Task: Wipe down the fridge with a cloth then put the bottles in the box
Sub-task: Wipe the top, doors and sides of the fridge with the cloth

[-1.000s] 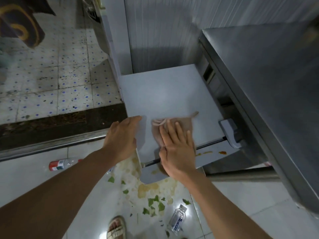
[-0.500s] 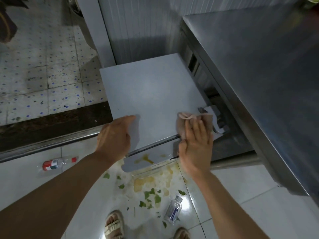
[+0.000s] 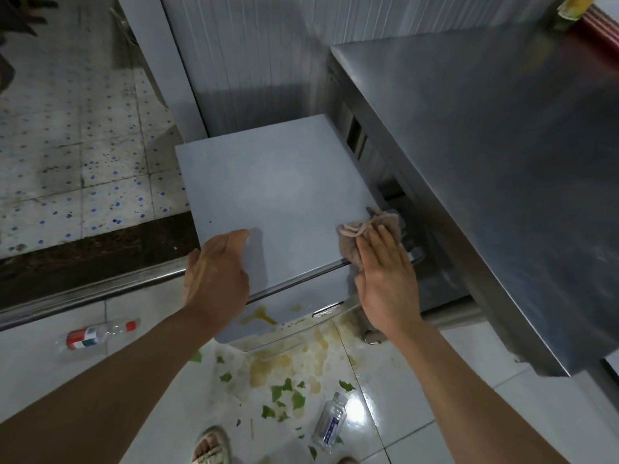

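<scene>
Your right hand has flat, straight fingers pressing the pinkish cloth onto the fridge top's front right corner; the hand covers most of the cloth. Your left hand lies spread on the front left edge, thumb hidden. Two bottles lie on the floor: red-labelled bottle left, clear bottle near your sandalled foot, cut off at the bottom edge

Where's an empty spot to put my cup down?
The fridge top is bare behind the left hand and the cloth. The floor in front is crowded: yellow spill, leaf scraps, two bottles.
</scene>
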`<state>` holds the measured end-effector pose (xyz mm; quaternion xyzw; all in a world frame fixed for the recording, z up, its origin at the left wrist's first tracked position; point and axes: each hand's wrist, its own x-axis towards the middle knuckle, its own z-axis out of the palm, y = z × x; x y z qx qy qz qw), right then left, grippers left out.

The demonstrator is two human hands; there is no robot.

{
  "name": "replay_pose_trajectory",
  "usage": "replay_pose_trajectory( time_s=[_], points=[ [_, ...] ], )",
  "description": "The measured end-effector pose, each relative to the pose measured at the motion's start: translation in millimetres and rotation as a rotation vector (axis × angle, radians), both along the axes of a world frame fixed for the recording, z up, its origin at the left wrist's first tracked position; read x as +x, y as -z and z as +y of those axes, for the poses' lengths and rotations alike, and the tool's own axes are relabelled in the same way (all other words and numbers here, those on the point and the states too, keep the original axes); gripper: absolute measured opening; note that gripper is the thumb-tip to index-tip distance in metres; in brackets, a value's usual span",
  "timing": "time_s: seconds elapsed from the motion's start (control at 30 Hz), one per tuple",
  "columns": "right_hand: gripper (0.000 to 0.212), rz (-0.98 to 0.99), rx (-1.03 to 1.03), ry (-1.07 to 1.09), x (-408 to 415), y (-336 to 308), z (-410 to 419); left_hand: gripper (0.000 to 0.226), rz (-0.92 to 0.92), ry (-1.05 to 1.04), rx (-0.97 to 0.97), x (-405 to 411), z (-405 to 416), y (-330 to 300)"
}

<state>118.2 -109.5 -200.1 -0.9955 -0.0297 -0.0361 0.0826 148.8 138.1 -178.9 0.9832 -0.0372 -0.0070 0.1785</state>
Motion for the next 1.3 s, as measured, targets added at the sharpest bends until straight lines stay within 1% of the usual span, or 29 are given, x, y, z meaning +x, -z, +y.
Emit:
replay_pose_trajectory(
  time_s=[0.07,0.13,0.2,0.27,0.33,0.4,0.5,0.63,0.83,0.9,0.97,1.03,1.13,1.3],
  points=[
    [0.061,0.067,-0.077,0.029,30,-7,-4,0.056,-0.009,0.003,-0.004,1,0,-1],
    [0.061,0.121,-0.107,0.062,48,-14,-10,0.053,-0.006,-0.002,-0.009,0,0,-2],
    [0.064,0.137,-0.130,0.065,43,-15,-13,0.049,-0.001,-0.017,-0.014,-1,2,-3],
    [0.069,0.130,-0.145,0.070,20,-13,-16,0.049,-0.003,-0.009,-0.008,-3,2,-3],
    [0.072,0.095,-0.116,0.076,-4,-9,-19,0.050,-0.001,0.003,-0.003,-5,2,-2],
    [0.070,0.046,-0.076,0.071,-19,-5,-22,0.050,0.004,0.003,-0.003,-5,1,-1],
    [0.070,0.023,-0.038,0.078,-30,-1,-25,0.051,0.010,-0.003,0.000,-5,1,1],
    [0.068,0.089,-0.091,0.007,-12,-4,-29,0.049,0.009,-0.020,-0.008,-5,1,3],
    [0.064,0.176,-0.075,-0.069,34,-14,-29,0.042,0.029,-0.007,-0.036,-6,3,1],
    [0.065,0.169,-0.068,-0.067,32,-12,-28,0.038,0.042,-0.010,-0.015,-8,3,-1],
    [0.067,0.105,-0.066,-0.071,12,-7,-31,0.035,0.032,-0.029,0.033,-11,3,-4],
    [0.071,0.036,-0.042,-0.069,-18,-1,-34,0.037,0.021,-0.033,0.086,-17,8,-5],
    [0.075,0.036,0.009,-0.055,-41,5,-38,0.049,0.074,0.016,0.090,-26,17,-2],
    [0.070,0.091,-0.076,-0.102,5,-4,-30,0.050,0.048,0.012,-0.044,-23,23,2]
  ],
)
